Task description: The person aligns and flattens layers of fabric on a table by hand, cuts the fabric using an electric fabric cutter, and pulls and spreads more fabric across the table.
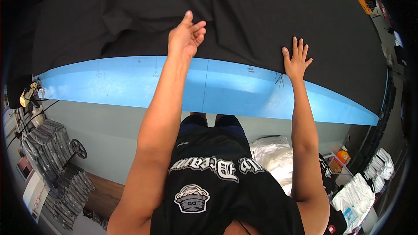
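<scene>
Black fabric (270,13) spreads over a light blue tabletop (235,87), with folds and ridges in its middle and left part. My left hand (185,39) is over the fabric near these folds, turned on its side. Its thumb points away from me and its fingers are loosely bent and apart, with nothing seen in them. To the right, my right hand (296,63) lies flat on the fabric near its front edge, fingers spread. Between the fabric and the table's front edge a strip of blue surface shows, with thin dark lines and small marks on it.
A cream-coloured device (28,95) with cables sits at the table's left corner. Grey plastic-wrapped packages (50,143) are stacked below it, beside a black wheel-like part (79,149). At lower right are white wrapped bundles (355,198) and an orange item (342,157).
</scene>
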`<state>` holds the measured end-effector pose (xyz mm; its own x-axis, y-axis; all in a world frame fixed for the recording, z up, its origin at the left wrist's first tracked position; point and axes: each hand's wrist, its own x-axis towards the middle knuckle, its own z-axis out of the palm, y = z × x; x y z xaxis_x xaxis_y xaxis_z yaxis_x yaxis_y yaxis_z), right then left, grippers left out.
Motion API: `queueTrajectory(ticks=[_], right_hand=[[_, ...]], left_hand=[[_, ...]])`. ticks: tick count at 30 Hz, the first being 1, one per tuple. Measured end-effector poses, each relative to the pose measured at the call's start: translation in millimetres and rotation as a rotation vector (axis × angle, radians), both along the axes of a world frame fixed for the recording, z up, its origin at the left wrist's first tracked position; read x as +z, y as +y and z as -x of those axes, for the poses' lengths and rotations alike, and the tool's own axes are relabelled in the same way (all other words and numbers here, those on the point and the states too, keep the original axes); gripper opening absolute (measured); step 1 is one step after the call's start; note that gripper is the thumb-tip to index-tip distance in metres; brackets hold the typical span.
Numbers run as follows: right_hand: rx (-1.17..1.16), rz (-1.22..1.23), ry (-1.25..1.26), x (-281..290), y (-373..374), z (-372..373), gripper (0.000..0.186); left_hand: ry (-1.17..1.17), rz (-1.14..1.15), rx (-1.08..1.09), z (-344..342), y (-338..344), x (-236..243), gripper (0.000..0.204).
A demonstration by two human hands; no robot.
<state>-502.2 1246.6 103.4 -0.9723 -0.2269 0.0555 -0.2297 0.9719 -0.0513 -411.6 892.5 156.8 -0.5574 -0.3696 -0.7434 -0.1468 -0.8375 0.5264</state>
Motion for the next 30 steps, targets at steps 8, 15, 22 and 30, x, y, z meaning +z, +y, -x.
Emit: queueTrajectory(ticks=[8, 15, 22, 30], right_hand=[[0.017, -0.004, 0.013, -3.9, -4.7, 2.0, 0.068], [-0.005, -0.005, -0.015, 0.3, 4.1, 3.9, 0.069], [0.028, 0.004, -0.019, 6.1, -7.5, 5.7, 0.068], [0.118, 0.005, -0.010, 7.4, -10.8, 5.3, 0.064]], left_hand=[[0.215, 0.005, 0.170, 15.7, -12.9, -5.8, 0.014], [0.488, 0.402, 0.323, -124.0, -129.9, 15.8, 0.013], [0.230, 0.574, 0.390, -168.6, -215.0, -40.9, 0.023], [-0.190, 0.759, 0.106, -138.6, -161.3, -26.4, 0.039]])
